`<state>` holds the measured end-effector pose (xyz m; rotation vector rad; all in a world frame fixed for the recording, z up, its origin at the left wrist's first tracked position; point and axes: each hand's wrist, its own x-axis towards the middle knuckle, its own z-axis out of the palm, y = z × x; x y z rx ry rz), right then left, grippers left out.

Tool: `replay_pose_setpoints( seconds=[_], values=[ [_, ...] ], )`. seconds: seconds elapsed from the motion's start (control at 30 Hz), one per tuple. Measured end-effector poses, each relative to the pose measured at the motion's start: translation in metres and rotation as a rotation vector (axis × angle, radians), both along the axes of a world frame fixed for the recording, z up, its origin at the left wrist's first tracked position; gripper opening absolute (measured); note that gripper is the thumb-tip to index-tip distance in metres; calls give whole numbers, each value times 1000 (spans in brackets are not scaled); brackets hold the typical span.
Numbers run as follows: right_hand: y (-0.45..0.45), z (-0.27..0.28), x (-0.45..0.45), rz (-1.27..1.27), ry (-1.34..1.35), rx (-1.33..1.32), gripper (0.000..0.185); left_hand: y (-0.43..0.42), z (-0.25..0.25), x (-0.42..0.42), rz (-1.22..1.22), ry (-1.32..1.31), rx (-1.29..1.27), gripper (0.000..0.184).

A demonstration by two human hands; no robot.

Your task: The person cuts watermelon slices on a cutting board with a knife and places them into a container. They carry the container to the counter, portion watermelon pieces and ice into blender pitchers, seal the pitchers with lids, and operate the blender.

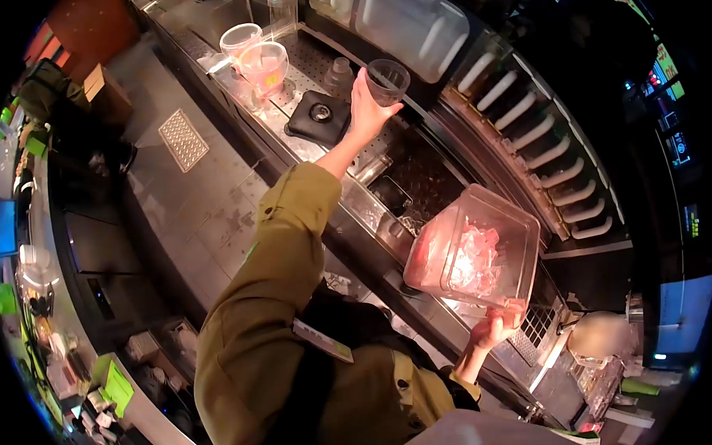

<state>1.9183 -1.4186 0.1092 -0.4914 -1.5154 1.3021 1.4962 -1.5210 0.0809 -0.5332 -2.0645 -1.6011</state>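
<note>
My left hand (pixel 368 112) reaches forward over the steel counter, its fingers closed around a clear plastic cup (pixel 388 82). Just below it lies a black square lid-like piece (pixel 319 118) with a round knob. A small clear vessel (pixel 339 72) stands next to the cup. On the right, my right hand (pixel 498 325) grips the near rim of a clear square tub (pixel 428 255), which is tilted. Pink light falls on the tub, and shiny, lumpy contents show at its bottom; I cannot tell what they are.
Two clear buckets (pixel 263 69) stand on the perforated counter near a sink (pixel 235 23). Behind the counter runs a row of white curved handles (pixel 537 130). A dark open basin (pixel 425 173) lies between my hands. A black grid (pixel 538 326) sits past the tub.
</note>
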Motion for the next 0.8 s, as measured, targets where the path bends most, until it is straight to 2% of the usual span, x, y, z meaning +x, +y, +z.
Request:
replay_pose_setpoints(
  seconds=[0.1, 0.17, 0.23, 0.27, 0.3, 0.37, 0.4, 0.43, 0.5, 0.53, 0.63, 0.67, 0.7, 0.73, 0.77, 0.8],
  values=[
    [-27, 12, -28, 11, 70, -30, 23, -2, -3, -26, -89, -35, 14, 101],
    [-37, 15, -33, 14, 58, -5, 24, -7, -8, -31, 76, -14, -282, 94],
    [-35, 9, -37, 27, 21, 19, 25, -22, -51, -72, 194, -21, -69, 82],
    [-38, 8, -43, 126, 98, 33, 26, -44, -70, -79, 346, -155, -201, 75],
    [-42, 11, -52, 94, 77, 69, 26, -64, -85, -82, 497, -289, -330, 68],
    [-51, 26, -70, 46, 14, 150, 26, -86, -113, -81, 520, -464, -951, 61],
    [-52, 31, -79, 213, 74, 130, 23, -91, -102, -81, 388, -597, -874, 65],
    [-55, 38, -90, 238, 35, 117, 22, -95, -89, -82, 334, -667, -893, 76],
    [-56, 42, -106, 347, -58, 127, 24, -113, -69, -69, 251, -894, -882, 87],
    [-52, 39, -110, 426, -113, 156, 26, -134, -66, -62, 129, -995, -775, 84],
    [-46, 14, -141, 315, -369, 486, 34, -240, -81, -39, 45, -793, -214, 67],
    [-58, 11, -171, 346, -405, 490, 33, -284, -74, -40, 39, -741, -72, 60],
    [-80, 9, -202, 395, -439, 480, 33, -328, -39, -38, 30, -686, 66, 53],
    [-104, 11, -237, 497, -474, 423, 32, -360, 11, -28, 139, -531, -70, 44],
    [-143, 26, -279, 714, -480, 164, 23, -383, 59, -22, 211, -352, -169, 39],
    [-171, 21, -311, 763, -560, -29, 15, -402, 81, -21, 360, -215, -273, 36]
  ],
)
